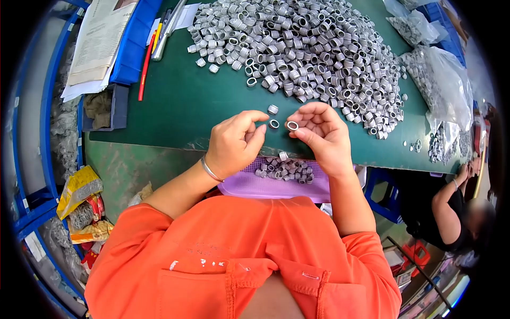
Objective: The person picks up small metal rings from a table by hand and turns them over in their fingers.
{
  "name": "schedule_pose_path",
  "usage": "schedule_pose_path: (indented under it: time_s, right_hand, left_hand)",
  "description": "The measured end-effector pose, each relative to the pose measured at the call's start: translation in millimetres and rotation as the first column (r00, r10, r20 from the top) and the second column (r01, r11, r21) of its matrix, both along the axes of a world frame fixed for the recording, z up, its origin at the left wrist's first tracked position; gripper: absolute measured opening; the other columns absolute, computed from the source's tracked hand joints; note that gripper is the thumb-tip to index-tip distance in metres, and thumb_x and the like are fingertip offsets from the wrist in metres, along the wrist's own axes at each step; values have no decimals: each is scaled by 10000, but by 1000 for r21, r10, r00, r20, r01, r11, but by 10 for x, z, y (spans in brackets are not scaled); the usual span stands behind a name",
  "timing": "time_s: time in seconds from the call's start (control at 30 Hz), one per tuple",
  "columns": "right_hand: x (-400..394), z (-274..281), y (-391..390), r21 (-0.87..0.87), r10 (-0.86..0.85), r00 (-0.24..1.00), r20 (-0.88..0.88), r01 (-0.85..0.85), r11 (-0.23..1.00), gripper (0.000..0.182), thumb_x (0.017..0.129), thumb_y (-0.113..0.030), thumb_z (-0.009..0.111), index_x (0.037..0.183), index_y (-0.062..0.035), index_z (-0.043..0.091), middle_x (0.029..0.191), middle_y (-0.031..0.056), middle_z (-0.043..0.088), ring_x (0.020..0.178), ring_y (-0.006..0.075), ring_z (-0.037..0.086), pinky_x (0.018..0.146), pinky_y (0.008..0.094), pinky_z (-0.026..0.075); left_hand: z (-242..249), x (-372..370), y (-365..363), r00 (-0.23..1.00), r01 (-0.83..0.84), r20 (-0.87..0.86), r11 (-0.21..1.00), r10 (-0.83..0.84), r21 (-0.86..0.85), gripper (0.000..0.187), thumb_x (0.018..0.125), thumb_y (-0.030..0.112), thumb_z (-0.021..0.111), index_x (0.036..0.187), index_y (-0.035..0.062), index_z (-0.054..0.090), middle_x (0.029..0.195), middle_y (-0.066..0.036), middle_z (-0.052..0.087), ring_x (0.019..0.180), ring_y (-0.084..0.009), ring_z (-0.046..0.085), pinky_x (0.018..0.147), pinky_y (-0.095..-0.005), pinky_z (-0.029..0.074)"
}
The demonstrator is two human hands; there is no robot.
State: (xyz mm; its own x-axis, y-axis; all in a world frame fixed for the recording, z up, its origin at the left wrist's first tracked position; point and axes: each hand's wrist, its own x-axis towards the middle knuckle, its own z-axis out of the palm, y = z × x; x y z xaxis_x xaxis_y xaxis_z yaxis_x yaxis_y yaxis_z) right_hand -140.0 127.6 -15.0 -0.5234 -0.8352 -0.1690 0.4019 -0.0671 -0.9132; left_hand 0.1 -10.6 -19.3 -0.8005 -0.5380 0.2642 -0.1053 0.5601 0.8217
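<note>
Between the thumb and fingertips of my right hand (325, 133) is a short metal ring (297, 126), its open end facing up toward me. My left hand (234, 142) hovers by the table's front edge, index finger and thumb apart with nothing between them, the other fingers curled. Just past its fingertips, two loose pieces lie on the green table: an upright metal sleeve (273, 109) and a metal ring (273, 124). A large heap of the same grey metal rings (313, 53) spreads behind my hands. Below the edge, a purple basket (241, 183) holds more rings.
Pens (146, 66), a blue bin (127, 48) and papers (98, 45) are at the left. Plastic bags of rings (443, 80) stand at the right. A co-worker (449, 212) sits at the right side. Blue shelving (45, 106) lines the left.
</note>
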Motion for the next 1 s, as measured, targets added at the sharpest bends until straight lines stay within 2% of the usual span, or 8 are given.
schedule_pose_path:
  time_s: [0.27,0.43,0.57,0.67,0.7,0.73,0.77,1.0]
  right_hand:
    - [42,30,160,-159,85,995,61,-74,984,301,796,194,511,1033,11,485,1003,150,614,999,214,615,881,308,503]
    - [-7,50,94,-44,261,829,-495,-324,945,191,746,147,552,874,11,589,951,114,617,905,232,621,797,310,489]
    - [157,11,-185,60,42,444,-895,27,998,205,732,68,631,909,-32,607,860,114,551,803,296,563,692,352,466]
    - [131,-24,-179,115,92,661,-745,-9,993,205,742,79,637,921,-14,606,887,95,587,779,226,599,685,314,495]
    - [127,-50,-138,159,102,946,-308,-54,986,182,790,104,604,951,21,593,920,87,622,803,176,637,718,279,528]
    - [84,-32,-110,102,96,991,-98,-86,991,171,801,107,595,953,30,580,960,108,620,827,185,647,733,274,542]
    - [42,-10,-83,43,97,989,111,-102,994,161,812,110,586,954,39,567,999,129,618,852,193,657,749,269,557]
    - [20,46,80,-76,125,965,233,-110,991,175,819,149,541,970,61,546,997,176,633,921,268,659,792,306,555]
  left_hand:
    - [-21,47,-26,1000,21,2,1000,-21,21,171,762,13,650,927,46,618,584,-45,527,470,-148,514,463,-268,409]
    - [-69,49,-48,997,-14,-81,1000,12,-17,173,771,-1,642,940,27,619,602,-44,523,486,-124,500,474,-250,408]
    - [-48,60,-32,993,-37,-106,998,42,47,143,786,5,639,926,26,618,579,-19,502,477,-96,477,464,-245,401]
    - [-51,82,-38,993,-52,-102,998,57,47,140,786,1,639,921,30,618,573,-14,497,467,-97,469,459,-245,397]
    - [-49,86,-39,993,-54,-103,998,58,45,140,786,1,639,921,30,618,573,-14,497,467,-97,469,459,-245,397]
    - [-47,82,-34,991,-54,-119,997,59,46,147,783,-16,638,924,22,620,575,4,485,481,-71,448,468,-225,381]
    - [-53,62,-28,988,-52,-140,997,59,49,154,781,-33,638,927,15,621,577,22,473,495,-45,427,478,-205,365]
    - [-72,61,-35,990,-57,-124,998,59,14,142,789,-29,642,924,9,621,583,30,482,504,-42,434,481,-202,363]
